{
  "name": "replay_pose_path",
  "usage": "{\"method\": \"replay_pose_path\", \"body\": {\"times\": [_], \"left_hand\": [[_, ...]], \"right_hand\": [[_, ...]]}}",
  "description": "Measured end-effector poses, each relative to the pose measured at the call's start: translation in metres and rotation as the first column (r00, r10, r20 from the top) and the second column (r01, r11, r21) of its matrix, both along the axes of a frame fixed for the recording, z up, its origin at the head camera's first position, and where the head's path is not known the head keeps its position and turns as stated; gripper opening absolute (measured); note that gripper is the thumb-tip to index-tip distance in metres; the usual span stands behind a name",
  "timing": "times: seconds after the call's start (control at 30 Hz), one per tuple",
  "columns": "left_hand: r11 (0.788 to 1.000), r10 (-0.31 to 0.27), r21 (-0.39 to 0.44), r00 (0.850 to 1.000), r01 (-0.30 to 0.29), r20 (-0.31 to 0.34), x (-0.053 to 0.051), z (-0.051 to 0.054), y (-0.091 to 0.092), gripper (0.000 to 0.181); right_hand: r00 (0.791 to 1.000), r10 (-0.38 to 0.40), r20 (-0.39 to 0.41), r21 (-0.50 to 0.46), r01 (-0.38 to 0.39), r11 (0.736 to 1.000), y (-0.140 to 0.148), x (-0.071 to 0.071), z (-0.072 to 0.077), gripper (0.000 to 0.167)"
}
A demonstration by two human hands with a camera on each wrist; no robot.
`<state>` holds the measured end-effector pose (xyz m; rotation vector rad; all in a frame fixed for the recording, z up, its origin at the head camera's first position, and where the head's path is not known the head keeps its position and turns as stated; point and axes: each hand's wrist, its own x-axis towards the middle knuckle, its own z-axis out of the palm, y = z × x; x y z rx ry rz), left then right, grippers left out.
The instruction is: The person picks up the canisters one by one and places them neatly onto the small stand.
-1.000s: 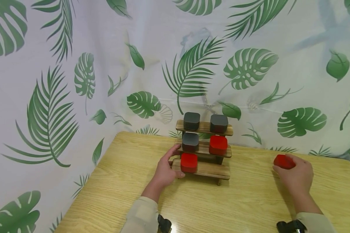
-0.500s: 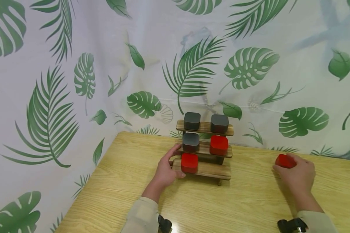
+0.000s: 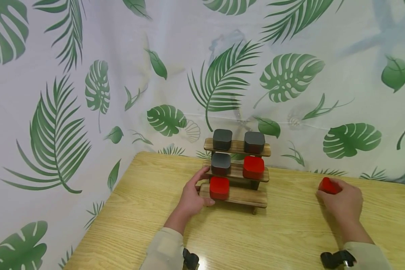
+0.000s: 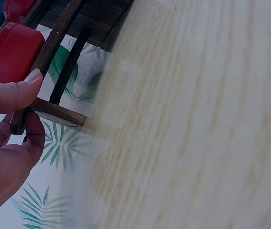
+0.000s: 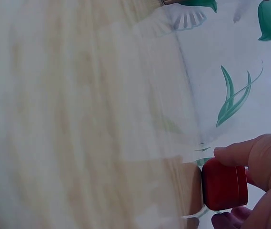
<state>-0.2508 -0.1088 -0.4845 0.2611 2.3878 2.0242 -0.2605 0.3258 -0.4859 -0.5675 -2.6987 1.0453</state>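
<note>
A small three-tier wooden shelf stand (image 3: 244, 195) stands on the table near the back wall. My left hand (image 3: 191, 197) holds the left end of its lowest shelf, thumb near the front edge; the left wrist view shows the fingers curled below the board. On that shelf sits a red rounded-square box (image 3: 219, 188). The middle shelf bears a dark grey box (image 3: 221, 164) and another red box (image 3: 253, 167). Two dark grey boxes, a left one (image 3: 222, 139) and a right one (image 3: 254, 142), occupy the top. Far to the right, my right hand (image 3: 345, 198) grips a third red box (image 5: 225, 185) at the tabletop.
The light wood-grain table (image 3: 283, 232) extends between both hands and toward the front. Behind and to the left hangs a white cloth (image 3: 175, 33) printed with green leaves, meeting the table's back edge close behind the stand.
</note>
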Motion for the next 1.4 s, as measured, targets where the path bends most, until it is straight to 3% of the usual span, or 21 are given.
{"method": "replay_pose_path", "body": {"times": [0.6,0.97,1.4], "left_hand": [[1.000,-0.009,-0.010,1.000,0.008,-0.028,0.000,0.002,0.001,0.109],[1.000,-0.003,0.004,1.000,0.003,-0.008,0.000,0.001,0.000,0.109],[0.999,-0.015,0.029,1.000,0.015,-0.011,0.000,0.003,0.001,0.110]], "right_hand": [[1.000,-0.006,0.024,-0.013,0.006,1.000,0.002,-0.002,-0.001,0.063],[0.999,-0.012,0.035,-0.008,0.013,1.000,-0.002,0.000,0.004,0.062],[1.000,0.013,0.001,-0.034,-0.013,0.999,-0.011,0.003,0.009,0.063]]}}
